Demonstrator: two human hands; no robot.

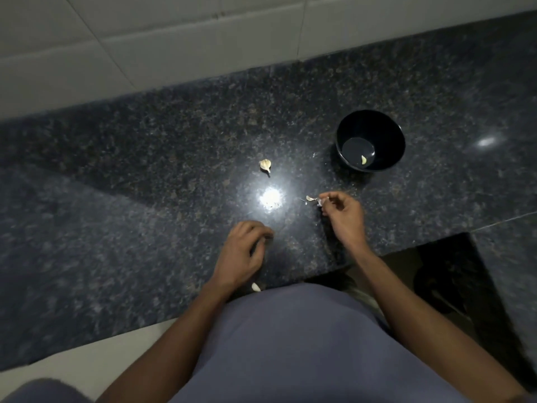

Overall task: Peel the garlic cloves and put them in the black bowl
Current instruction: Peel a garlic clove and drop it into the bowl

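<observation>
While the left hand (244, 251) curls empty on speckled granite (145, 170), the right hand (343, 213) pinches papery garlic skin (321, 201).

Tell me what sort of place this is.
Probably a home kitchen: a dark speckled stone counter against a pale tiled wall, with a garlic clove and a black bowl set on it.

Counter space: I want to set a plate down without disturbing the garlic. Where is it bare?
The counter is bare left of the unpeeled clove, and right of the black bowl. It is crowded between the bowl, the right hand pinching peel, loose skin and the left hand.
</observation>
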